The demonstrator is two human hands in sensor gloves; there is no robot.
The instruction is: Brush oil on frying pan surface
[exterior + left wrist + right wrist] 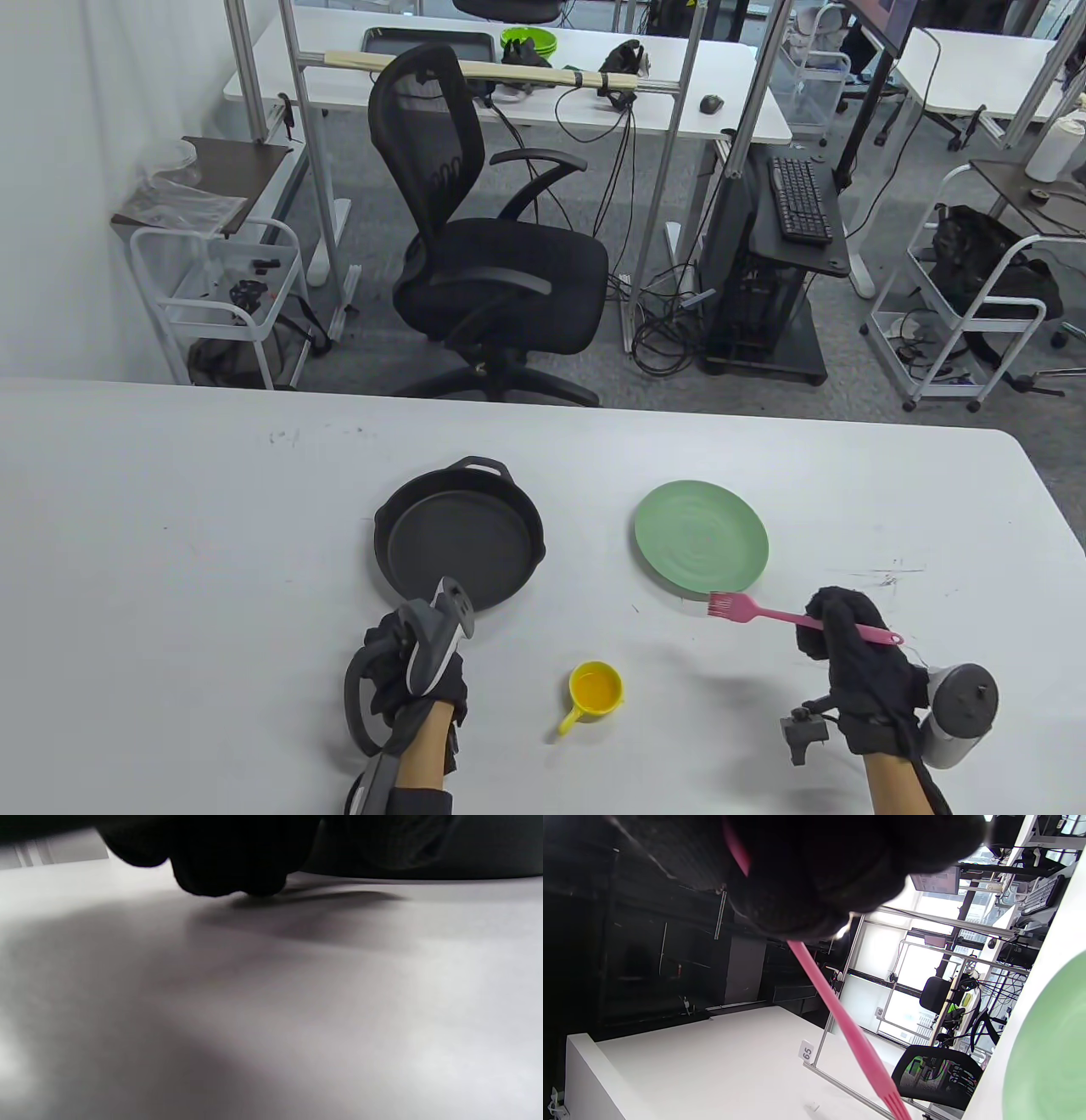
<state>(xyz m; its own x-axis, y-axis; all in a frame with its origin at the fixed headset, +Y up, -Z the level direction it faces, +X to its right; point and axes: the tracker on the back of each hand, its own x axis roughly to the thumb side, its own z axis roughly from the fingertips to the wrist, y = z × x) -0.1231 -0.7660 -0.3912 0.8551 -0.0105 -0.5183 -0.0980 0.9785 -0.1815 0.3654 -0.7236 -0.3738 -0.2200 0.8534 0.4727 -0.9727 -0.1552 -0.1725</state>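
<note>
Both gloved hands sit at the near edge of the white table [170, 526]. Right hand [848, 654] has its fingers curled round the pink brush [764, 613], which it holds above the table with the bristles pointing left, just past the near rim of the green plate [701, 536]. In the right wrist view the brush handle [840, 1018] runs down out of the dark glove, and the plate [1048, 1052] fills the lower right corner. Left hand [416, 671] rests on the table just short of the black pan [459, 536], a grey tracker on its back; whether its fingers are spread or curled I cannot tell, since the left wrist view shows only a dark glove tip [229, 870] touching the tabletop. Between the hands stands a small yellow cup [594, 689] with yellow liquid inside, its handle pointing near-left.

Only one piece of writing is readable: a small tag marked "65" [806, 1050] on a metal frame post in the right wrist view.

Faint scuffs mark the tabletop. Beyond it, grey carpet, a black office chair [488, 255], white wire carts, a keyboard [799, 199] on a black stand, loose cables and further white desks.
</note>
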